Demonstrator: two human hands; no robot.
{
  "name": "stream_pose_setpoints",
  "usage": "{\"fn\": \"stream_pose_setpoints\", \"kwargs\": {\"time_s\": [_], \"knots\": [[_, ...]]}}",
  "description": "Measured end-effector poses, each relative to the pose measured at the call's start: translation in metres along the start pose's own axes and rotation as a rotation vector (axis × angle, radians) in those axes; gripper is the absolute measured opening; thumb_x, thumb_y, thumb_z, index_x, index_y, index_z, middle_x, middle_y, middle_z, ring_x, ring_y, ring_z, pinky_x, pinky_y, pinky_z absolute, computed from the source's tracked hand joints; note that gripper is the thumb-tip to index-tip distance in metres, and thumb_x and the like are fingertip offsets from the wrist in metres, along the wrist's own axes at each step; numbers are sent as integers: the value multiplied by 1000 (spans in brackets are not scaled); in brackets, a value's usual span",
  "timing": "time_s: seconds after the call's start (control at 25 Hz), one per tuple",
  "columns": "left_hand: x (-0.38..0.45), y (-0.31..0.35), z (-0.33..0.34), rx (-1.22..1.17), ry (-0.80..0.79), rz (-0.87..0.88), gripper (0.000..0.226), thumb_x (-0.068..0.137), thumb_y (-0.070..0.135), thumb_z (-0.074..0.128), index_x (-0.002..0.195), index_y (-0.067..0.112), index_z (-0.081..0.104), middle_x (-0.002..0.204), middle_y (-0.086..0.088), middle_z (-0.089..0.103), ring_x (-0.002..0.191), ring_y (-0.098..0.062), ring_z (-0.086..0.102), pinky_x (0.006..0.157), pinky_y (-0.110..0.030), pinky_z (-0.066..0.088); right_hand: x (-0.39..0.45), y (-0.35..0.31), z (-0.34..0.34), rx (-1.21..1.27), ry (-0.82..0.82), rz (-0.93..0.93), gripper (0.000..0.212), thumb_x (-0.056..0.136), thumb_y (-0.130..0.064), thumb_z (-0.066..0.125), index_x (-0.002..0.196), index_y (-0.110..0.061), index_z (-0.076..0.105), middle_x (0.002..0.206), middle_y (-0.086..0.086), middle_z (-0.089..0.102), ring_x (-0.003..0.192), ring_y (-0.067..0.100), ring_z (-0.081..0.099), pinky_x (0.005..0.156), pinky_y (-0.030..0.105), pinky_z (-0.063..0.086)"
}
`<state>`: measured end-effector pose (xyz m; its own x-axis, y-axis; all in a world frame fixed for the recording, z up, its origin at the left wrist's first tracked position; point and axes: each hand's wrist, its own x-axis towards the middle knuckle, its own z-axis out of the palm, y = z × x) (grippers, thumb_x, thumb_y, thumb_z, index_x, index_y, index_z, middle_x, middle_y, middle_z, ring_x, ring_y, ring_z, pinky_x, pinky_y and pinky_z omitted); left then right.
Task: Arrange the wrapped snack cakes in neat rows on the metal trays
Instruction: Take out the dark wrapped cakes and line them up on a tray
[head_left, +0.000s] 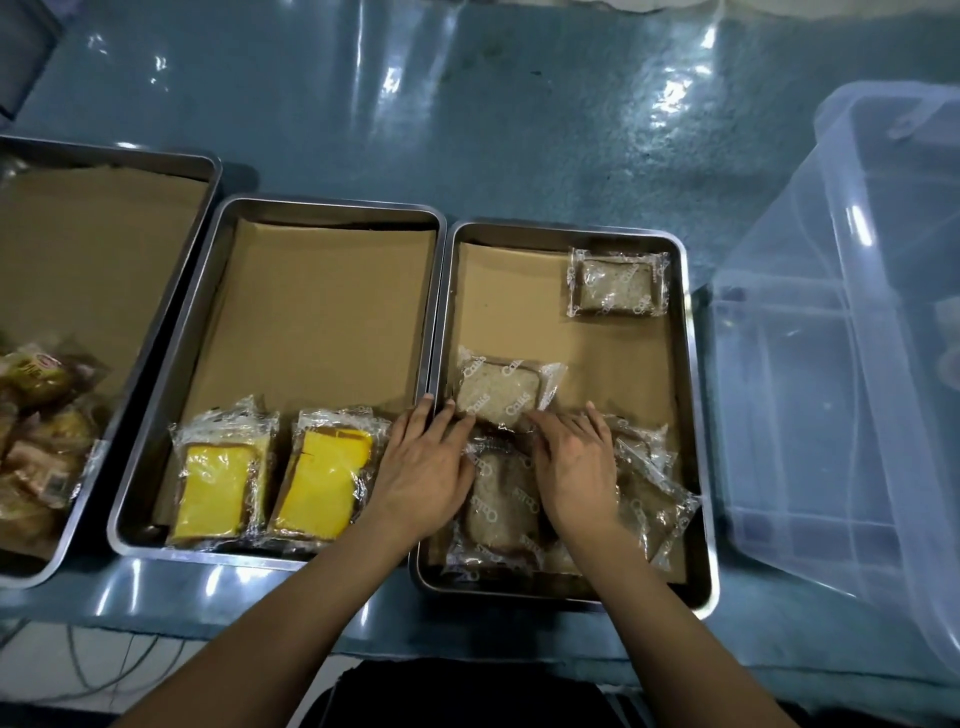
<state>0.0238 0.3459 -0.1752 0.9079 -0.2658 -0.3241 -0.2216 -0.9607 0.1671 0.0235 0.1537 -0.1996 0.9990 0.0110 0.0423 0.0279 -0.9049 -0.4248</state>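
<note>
Both your hands are in the right tray (696, 415), near its front half. Left hand (423, 467) lies flat, fingers straight and spread, fingertips touching the left edge of a grey wrapped cake (498, 392) that sits tilted mid-tray. Right hand (574, 462) is also flat, fingers extended, tips at the same cake's near edge; palm covers part of the loose pile. Neither hand is gripping anything — just pressing or nudging.

Under and beside your hands: another grey cake (501, 506) lying lengthwise between the wrists, plus a few overlapping wrappers (649, 488) at the tray's near right corner, not aligned. One grey cake (615, 283) sits alone at the far right corner, square to the rim.

Middle tray (171, 395): two yellow cakes (218, 491) (324, 480) side by side along the near edge, brown paper liner bare behind them.

Left tray (208, 171): heap of wrapped buns (36, 431) at its near end.

Clear plastic bin (852, 364) is on your right, on the blue tabletop (467, 130).
</note>
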Motion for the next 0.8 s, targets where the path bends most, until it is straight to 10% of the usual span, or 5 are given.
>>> {"fn": "stream_pose_setpoints", "kwargs": {"time_s": [0.32, 0.52, 0.8], "knots": [[41, 1, -3, -73, 18, -53, 73, 95, 52, 23, 160, 21, 12, 166, -2, 16, 153, -29, 3, 124, -46, 7, 62, -5, -10, 63, 194, -54, 32, 91, -10, 64, 117, -27, 71, 109, -7, 75, 101, 11, 68, 108, 45, 37], [69, 0, -15, -3, -26, -48, 71, 97, 46, 38, 160, 24, 13, 167, -10, 9, 153, -33, 1, 124, -48, 6, 82, 5, 2, -48, -152, 162, 41, 95, -28, 59, 136, -31, 58, 124, 3, 67, 124, 29, 53, 111, 54, 29], [63, 1, -14, 27, 32, 15, 65, 96, 41, 42, 156, 23, 25, 163, -9, 21, 153, -32, 6, 123, -48, 11, 60, 2, 8, -138, -160, -94, 54, 94, -39, 35, 143, -22, 53, 146, 7, 52, 139, 28, 43, 121, 51, 21]]}}
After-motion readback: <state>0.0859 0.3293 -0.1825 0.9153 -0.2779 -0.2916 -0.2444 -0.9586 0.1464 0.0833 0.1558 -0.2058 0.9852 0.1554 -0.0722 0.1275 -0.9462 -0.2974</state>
